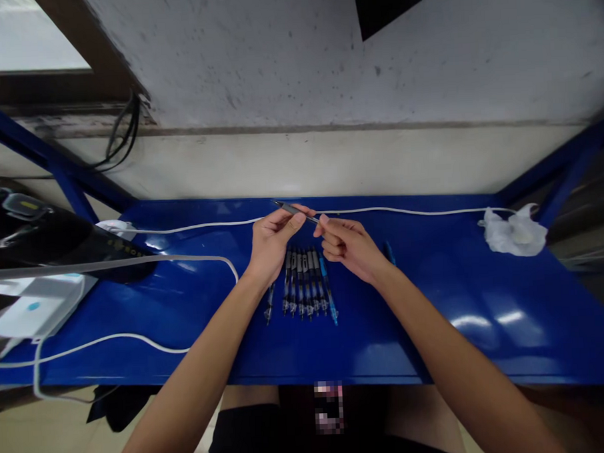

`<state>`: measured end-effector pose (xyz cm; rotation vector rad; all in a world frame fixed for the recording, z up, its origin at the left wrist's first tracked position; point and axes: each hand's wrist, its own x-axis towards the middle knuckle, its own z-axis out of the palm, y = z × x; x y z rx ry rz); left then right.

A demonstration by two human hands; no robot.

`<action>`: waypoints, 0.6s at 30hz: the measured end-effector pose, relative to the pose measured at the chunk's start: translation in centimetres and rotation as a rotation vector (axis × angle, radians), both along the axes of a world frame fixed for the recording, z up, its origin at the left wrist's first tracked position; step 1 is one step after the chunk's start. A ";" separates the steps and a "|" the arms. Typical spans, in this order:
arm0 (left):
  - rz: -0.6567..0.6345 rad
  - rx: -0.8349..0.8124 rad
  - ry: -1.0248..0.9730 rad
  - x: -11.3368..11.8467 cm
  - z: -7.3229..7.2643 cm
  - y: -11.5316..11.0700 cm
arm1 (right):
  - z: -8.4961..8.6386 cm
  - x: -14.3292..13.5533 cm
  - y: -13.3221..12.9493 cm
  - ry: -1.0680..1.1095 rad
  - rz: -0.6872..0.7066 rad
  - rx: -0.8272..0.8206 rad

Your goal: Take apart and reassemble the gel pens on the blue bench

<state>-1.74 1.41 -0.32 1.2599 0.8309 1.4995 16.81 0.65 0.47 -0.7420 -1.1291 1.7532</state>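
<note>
A grey pen part [290, 207] with a dark tip is held between the thumb and fingers of my left hand [274, 240], its tip pointing up and left. My right hand [350, 244] pinches the other, thinner end of the same pen just to the right. Below and between the hands, several grey and black pens [300, 283] lie side by side on the blue table, with a blue pen [329, 289] at the right end of the row. Another blue pen [390, 252] lies partly behind my right forearm.
The blue table [194, 284] has a white cable [196, 226] along its back. A crumpled white plastic bag [515, 230] sits at the right. At the left are a black object [72, 233], a white box [35, 308] and more cables. A wall stands behind.
</note>
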 end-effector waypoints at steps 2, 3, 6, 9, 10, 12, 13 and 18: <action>-0.022 0.008 -0.007 0.0 0.0 0.0 | 0.3 0.3 0.1 0.020 0.053 -0.049; -0.026 0.013 -0.010 0.0 0.1 0.0 | 0.4 0.4 0.1 0.027 0.071 -0.069; -0.015 0.024 0.006 0.0 0.2 -0.1 | 0.4 0.6 0.3 0.048 0.131 -0.139; -0.010 0.043 0.037 -0.1 0.4 -0.3 | 0.2 0.7 0.4 0.065 0.184 -0.190; -0.015 0.055 0.045 -0.1 0.4 -0.4 | 0.2 0.7 0.4 0.067 0.190 -0.192; -0.028 0.076 0.059 -0.1 0.4 -0.4 | 0.2 0.8 0.4 0.072 0.161 -0.164; -0.033 0.083 0.067 -0.1 0.4 -0.3 | 0.2 0.8 0.4 0.075 0.126 -0.137; 0.103 0.121 0.107 -0.4 1.6 -0.2 | 0.6 1.1 0.7 0.085 -0.120 -0.018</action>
